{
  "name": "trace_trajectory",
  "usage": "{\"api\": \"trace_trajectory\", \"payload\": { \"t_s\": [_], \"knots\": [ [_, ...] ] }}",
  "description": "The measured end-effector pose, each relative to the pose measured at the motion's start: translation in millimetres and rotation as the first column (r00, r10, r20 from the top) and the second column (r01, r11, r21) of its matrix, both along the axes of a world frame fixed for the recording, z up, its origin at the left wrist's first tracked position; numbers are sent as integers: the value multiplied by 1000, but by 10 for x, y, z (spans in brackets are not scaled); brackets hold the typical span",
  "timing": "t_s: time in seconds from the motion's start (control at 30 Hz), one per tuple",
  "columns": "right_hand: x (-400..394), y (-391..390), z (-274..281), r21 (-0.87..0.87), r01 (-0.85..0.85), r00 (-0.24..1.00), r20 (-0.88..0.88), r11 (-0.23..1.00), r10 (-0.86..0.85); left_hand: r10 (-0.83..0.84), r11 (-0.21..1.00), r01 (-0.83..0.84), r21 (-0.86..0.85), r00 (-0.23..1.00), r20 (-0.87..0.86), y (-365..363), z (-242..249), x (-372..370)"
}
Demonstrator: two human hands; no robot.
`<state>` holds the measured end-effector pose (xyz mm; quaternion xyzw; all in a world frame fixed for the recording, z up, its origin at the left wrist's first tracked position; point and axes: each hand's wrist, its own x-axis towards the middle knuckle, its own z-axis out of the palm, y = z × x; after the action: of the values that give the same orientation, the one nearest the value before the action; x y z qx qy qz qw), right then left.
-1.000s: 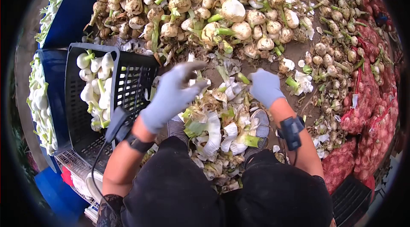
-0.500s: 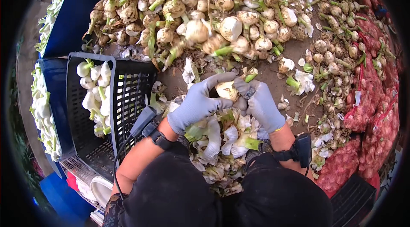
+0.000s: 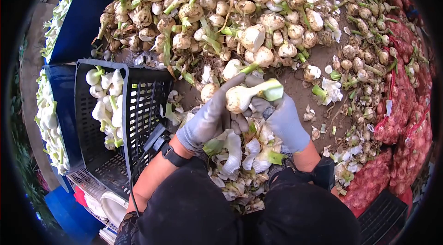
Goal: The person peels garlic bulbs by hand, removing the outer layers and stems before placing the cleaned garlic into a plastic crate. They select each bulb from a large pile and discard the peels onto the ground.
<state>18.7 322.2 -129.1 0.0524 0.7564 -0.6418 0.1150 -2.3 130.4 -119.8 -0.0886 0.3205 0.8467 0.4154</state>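
A garlic bulb (image 3: pixel 238 99) with a thick pale stem and green cut end lies between my hands, its stem pointing right. My left hand (image 3: pixel 207 116), in a grey glove with soiled fingertips, holds the bulb end. Gloved likewise, my right hand (image 3: pixel 287 118) has its fingers curled against the stem from below. A small dark piece shows at its fingers; I cannot make out what it is. Beneath both hands, a heap of peeled garlic skins (image 3: pixel 230 155) lies in my lap. Just beyond my fingers is the pile of unpeeled garlic (image 3: pixel 191 12).
On the left stands a black plastic crate (image 3: pixel 150 102) with cleaned garlic bulbs (image 3: pixel 108 106). Blue containers (image 3: pixel 76 23) filled with white garlic are beyond it. Red mesh sacks (image 3: pixel 408 134) line the right side, beside scattered small bulbs (image 3: pixel 362 60).
The garlic bulb in my hands has turned and its long stem now shows, pointing right. My left fingers have shifted beneath it. Two bulbs blurred by motion at the pile's near edge now lie still.
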Motion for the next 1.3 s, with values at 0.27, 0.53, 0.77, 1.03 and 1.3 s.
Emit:
{"api": "trace_trajectory", "payload": {
  "t_s": [0.27,0.53,0.77,1.03,1.3],
  "knots": [
    [36,-15,-26,-267,42,936,349,963,56,-4,663,-268,-699,932,-362,-85,-166,-97],
    [31,-102,45,-261,-112,955,238,959,177,-118,752,-199,-628,898,-425,-159,-34,-35],
    [104,27,170,730,-332,940,204,597,274,288,957,-290,-22,954,-84,-363,-43,-3],
    [231,-68,501,252,-856,516,475,452,713,583,763,-615,200,788,198,-709,214,-10],
    [40,-179,308,333,-760,646,302,558,701,28,-83,-904,-418,418,-908,-2120,1124,100]
  ]
}}
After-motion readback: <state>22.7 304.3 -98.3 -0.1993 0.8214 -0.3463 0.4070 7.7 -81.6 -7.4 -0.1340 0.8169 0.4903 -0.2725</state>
